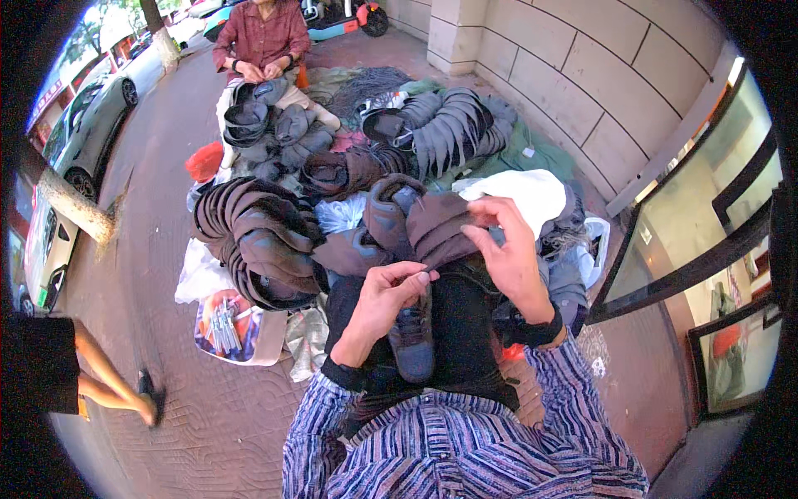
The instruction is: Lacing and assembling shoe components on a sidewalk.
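Observation:
My left hand (pixel 384 301) is closed in a pinch over my lap, thumb and forefinger on a small dark edge that looks like part of a brown fabric piece. My right hand (pixel 509 249) is raised beside the brown fabric piece (pixel 440 226), its thumb and fingers curled toward each other. Whatever lies between those fingertips is too small to make out. Below my left hand, a grey-blue shoe-shaped piece (pixel 413 345) lies between my black-trousered legs. Brown curved pieces like shoe uppers (pixel 249 224) are stacked in a fan at the left.
Grey uppers (pixel 453 125) are stacked farther back. A seated person (pixel 264 50) in a dark red shirt handles similar pieces. A white bag (pixel 524 195) lies at the right, near a glass door (pixel 690 224). A passer-by's leg (pixel 112 374) shows at left.

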A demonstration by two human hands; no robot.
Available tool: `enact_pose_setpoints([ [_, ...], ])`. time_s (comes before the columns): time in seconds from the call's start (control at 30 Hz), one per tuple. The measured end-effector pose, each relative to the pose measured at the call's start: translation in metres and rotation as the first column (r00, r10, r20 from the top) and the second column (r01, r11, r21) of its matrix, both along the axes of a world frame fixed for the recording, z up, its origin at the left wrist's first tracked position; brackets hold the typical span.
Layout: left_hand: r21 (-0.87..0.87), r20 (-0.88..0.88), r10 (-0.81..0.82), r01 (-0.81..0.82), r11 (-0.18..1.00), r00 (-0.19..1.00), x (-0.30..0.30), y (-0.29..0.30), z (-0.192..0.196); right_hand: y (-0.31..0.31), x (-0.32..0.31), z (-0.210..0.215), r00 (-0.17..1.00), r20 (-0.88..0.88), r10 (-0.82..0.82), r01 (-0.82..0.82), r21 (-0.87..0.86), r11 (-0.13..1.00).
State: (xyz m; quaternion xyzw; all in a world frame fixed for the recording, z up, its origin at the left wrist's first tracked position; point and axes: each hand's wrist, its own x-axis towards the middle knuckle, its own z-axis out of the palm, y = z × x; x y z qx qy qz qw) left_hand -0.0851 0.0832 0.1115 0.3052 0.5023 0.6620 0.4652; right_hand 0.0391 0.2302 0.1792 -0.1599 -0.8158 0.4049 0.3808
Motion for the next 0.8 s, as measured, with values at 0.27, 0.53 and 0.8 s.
enact_pose_setpoints([
  [0.27, -0.014, -0.471, 0.116, -0.139, 0.990, 0.874, 0.009, 0.002, 0.003, -0.014, 0.005, -0.030, 0.847, 0.450, 0.283, -0.431, 0.268, 0.862],
  [0.53, 0.058, -0.144, 0.016, -0.008, 0.998, 0.989, -0.009, -0.004, -0.061, -0.028, 0.007, -0.065, 0.835, -0.439, 0.333, -0.498, -0.859, 0.116],
  [0.8, 0.027, 0.226, 0.255, -0.267, 0.963, 0.940, 0.010, 0.005, -0.061, -0.040, -0.012, -0.093, 0.890, 0.298, 0.346, -0.236, -0.349, 0.907],
])
